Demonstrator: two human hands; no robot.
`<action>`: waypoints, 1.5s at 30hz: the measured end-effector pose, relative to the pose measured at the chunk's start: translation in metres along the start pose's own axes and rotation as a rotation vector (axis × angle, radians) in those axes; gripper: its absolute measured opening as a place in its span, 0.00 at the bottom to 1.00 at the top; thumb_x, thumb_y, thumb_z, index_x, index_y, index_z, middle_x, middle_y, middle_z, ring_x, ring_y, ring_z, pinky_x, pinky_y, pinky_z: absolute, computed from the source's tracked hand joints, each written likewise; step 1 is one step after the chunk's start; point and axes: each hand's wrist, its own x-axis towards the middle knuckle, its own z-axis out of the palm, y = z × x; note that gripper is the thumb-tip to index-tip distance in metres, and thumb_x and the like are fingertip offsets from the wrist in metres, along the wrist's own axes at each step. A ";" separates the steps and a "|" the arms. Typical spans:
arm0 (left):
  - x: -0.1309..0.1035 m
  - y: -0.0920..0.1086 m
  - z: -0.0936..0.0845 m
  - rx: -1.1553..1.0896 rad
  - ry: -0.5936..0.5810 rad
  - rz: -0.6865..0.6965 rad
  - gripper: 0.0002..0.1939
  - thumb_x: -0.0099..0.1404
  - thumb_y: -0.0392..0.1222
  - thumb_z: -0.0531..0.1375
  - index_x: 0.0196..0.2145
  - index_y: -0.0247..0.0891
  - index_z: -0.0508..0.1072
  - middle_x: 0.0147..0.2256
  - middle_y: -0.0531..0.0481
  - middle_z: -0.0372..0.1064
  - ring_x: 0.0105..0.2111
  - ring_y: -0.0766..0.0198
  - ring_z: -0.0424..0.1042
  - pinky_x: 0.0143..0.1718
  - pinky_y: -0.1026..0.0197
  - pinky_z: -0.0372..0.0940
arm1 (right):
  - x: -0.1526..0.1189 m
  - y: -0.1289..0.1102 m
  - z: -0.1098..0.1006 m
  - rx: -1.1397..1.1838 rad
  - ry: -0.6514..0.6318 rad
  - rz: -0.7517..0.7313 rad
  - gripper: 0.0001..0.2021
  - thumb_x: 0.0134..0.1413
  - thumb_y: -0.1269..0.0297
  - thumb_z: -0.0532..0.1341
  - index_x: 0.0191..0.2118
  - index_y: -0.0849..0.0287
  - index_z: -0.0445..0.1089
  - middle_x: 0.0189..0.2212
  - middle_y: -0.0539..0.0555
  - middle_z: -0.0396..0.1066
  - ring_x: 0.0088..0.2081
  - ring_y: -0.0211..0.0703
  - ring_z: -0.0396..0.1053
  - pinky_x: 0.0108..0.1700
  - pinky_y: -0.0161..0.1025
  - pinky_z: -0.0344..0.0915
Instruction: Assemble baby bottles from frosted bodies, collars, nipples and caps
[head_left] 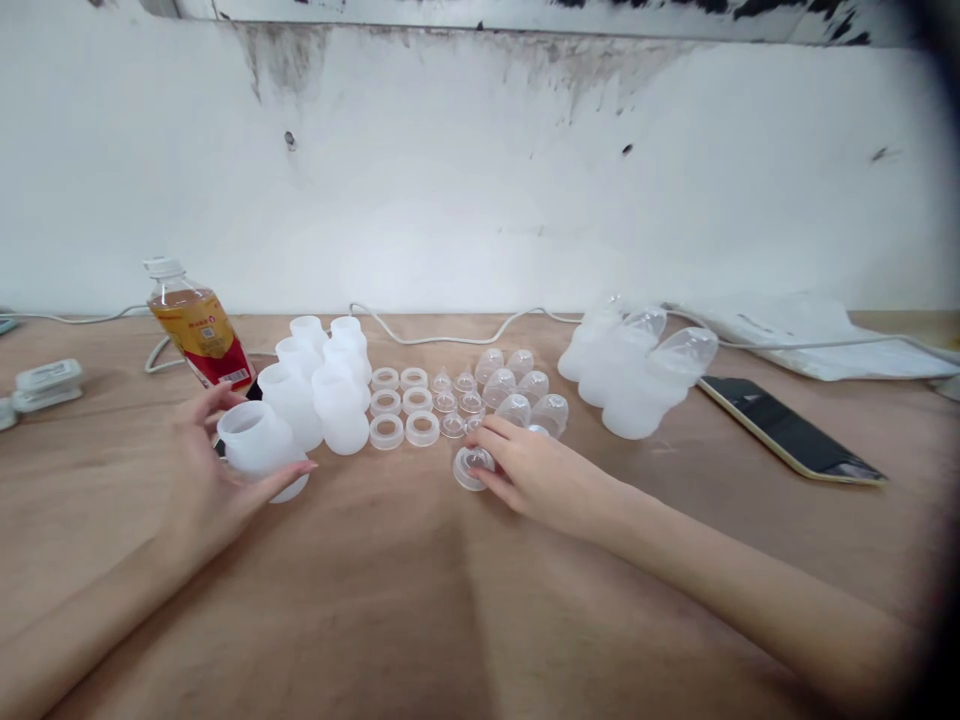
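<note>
At the left, my left hand (214, 480) is wrapped round a frosted white bottle (259, 445) with an open top. My right hand (510, 465), near the middle, has its fingers closed on a clear ring (466, 478) with a nipple in it, low over the table. Beyond my left hand stand two rows of frosted bottles (341, 390). Several clear rings (386, 432) lie in two columns right of them, then small clear nipples (452, 425), then clear domed caps (499, 388). Capped bottles (630, 390) stand in a group farther right.
A drink bottle (202, 325) with a white cap stands at the back left. White boxes (49, 383) lie at the far left. On the right are a phone (795, 430) and a plastic bag (810, 335). A white cable (442, 340) runs along the wall (450, 180).
</note>
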 end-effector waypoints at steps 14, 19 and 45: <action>-0.008 0.098 0.067 -0.060 -0.741 0.302 0.16 0.58 0.42 0.57 0.43 0.36 0.60 0.39 0.46 0.66 0.39 0.58 0.66 0.38 0.55 0.64 | 0.005 -0.013 0.010 0.136 0.123 -0.007 0.05 0.51 0.74 0.52 0.32 0.64 0.65 0.27 0.53 0.65 0.27 0.38 0.62 0.30 0.35 0.58; -0.001 0.094 0.065 -0.009 -0.828 0.236 0.08 0.59 0.40 0.55 0.37 0.38 0.65 0.34 0.48 0.66 0.35 0.58 0.67 0.34 0.56 0.63 | 0.003 -0.010 0.019 0.336 0.202 0.035 0.05 0.51 0.75 0.51 0.34 0.63 0.62 0.30 0.53 0.66 0.29 0.36 0.63 0.31 0.34 0.60; -0.003 0.094 0.057 0.289 -0.667 0.394 0.14 0.59 0.40 0.52 0.43 0.35 0.60 0.40 0.43 0.60 0.36 0.55 0.67 0.25 0.60 0.64 | -0.008 -0.012 -0.009 -0.052 0.255 0.138 0.14 0.54 0.64 0.51 0.47 0.61 0.57 0.42 0.58 0.61 0.28 0.39 0.66 0.26 0.37 0.64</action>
